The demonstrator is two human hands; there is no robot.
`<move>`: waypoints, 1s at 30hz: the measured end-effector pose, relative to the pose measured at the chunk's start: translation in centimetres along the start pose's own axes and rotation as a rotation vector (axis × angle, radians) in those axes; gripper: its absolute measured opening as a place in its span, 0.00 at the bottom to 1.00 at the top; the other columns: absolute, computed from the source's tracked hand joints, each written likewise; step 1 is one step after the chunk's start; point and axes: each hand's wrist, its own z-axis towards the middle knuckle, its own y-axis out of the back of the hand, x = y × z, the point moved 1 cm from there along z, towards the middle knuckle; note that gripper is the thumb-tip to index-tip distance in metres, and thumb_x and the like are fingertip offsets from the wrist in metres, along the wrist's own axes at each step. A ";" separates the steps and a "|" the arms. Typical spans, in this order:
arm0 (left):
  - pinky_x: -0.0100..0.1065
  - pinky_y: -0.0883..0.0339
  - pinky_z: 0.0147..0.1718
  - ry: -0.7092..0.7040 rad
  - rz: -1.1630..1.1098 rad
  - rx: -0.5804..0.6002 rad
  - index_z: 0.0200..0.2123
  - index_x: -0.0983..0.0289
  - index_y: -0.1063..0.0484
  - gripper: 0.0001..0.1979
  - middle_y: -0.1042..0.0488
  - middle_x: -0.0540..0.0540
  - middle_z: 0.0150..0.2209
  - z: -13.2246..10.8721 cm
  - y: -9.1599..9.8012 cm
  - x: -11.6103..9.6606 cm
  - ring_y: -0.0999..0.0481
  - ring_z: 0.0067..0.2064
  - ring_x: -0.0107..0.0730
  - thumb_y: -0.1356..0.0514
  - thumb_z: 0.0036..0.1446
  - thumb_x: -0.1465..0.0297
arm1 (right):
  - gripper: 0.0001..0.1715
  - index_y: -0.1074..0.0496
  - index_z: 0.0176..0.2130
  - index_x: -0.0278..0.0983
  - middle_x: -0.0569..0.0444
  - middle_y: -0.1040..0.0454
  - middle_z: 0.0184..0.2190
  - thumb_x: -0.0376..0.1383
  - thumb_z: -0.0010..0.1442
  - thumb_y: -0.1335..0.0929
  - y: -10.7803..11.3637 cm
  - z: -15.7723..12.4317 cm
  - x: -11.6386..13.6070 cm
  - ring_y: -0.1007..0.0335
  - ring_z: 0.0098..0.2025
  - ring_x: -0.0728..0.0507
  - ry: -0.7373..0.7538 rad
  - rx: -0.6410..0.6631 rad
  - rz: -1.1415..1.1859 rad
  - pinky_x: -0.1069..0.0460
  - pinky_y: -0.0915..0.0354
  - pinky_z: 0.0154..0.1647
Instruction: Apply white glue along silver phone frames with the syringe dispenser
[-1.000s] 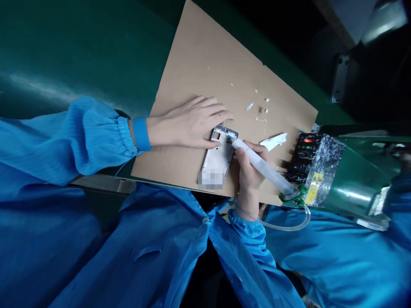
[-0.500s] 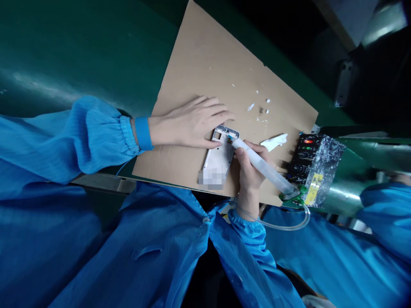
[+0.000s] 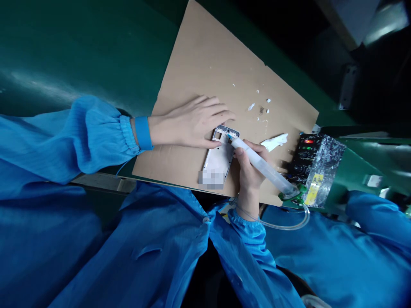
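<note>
A pale phone frame (image 3: 219, 157) lies on a brown cardboard sheet (image 3: 205, 64). My left hand (image 3: 189, 122) rests flat on the cardboard with fingers stretched out, its fingertips and thumb pressing the frame's upper left edge. My right hand (image 3: 249, 169) is wrapped round a clear glue syringe (image 3: 266, 169), held like a pen. The syringe's blue tip touches the top of the frame near its camera opening. A thin clear tube (image 3: 282, 224) runs from the syringe's back end under my wrist.
A black control box (image 3: 303, 156) with red and green lights, wrapped in plastic film, sits right of the cardboard. White glue blobs and a white scrap (image 3: 273, 141) lie on the sheet. Another person's blue sleeve (image 3: 372, 218) is at the lower right. A green bench surface (image 3: 80, 47) surrounds the cardboard.
My hands and the syringe have barely moved. The other person's blue sleeve at the right has come further in toward the left.
</note>
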 end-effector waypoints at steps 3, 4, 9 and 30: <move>0.58 0.33 0.70 -0.005 -0.009 -0.014 0.75 0.60 0.26 0.33 0.19 0.67 0.68 0.0 0.0 0.0 0.25 0.71 0.63 0.35 0.74 0.51 | 0.21 0.15 0.51 0.42 0.51 0.11 0.46 0.52 0.70 0.18 0.0 0.1 0.2 0.12 0.44 0.39 0.015 0.001 -0.024 0.40 0.16 0.47; 0.58 0.33 0.70 -0.007 -0.010 -0.016 0.74 0.60 0.26 0.33 0.19 0.67 0.68 0.0 0.0 0.0 0.25 0.71 0.63 0.35 0.74 0.50 | 0.20 0.15 0.51 0.42 0.51 0.11 0.46 0.52 0.70 0.18 0.0 0.1 0.3 0.12 0.44 0.40 0.019 0.003 -0.032 0.40 0.16 0.47; 0.59 0.34 0.70 0.002 -0.013 0.000 0.74 0.62 0.26 0.33 0.20 0.68 0.68 0.0 0.0 0.1 0.25 0.71 0.64 0.35 0.75 0.50 | 0.22 0.14 0.52 0.42 0.51 0.11 0.46 0.52 0.68 0.16 0.1 0.2 0.2 0.13 0.43 0.40 0.002 0.008 -0.018 0.40 0.16 0.48; 0.59 0.35 0.72 0.000 -0.001 0.002 0.75 0.62 0.27 0.34 0.20 0.66 0.69 0.0 -0.3 0.2 0.26 0.72 0.64 0.36 0.76 0.48 | 0.21 0.13 0.54 0.42 0.50 0.11 0.49 0.52 0.71 0.18 0.1 0.2 0.3 0.11 0.47 0.39 0.002 0.016 -0.056 0.41 0.16 0.48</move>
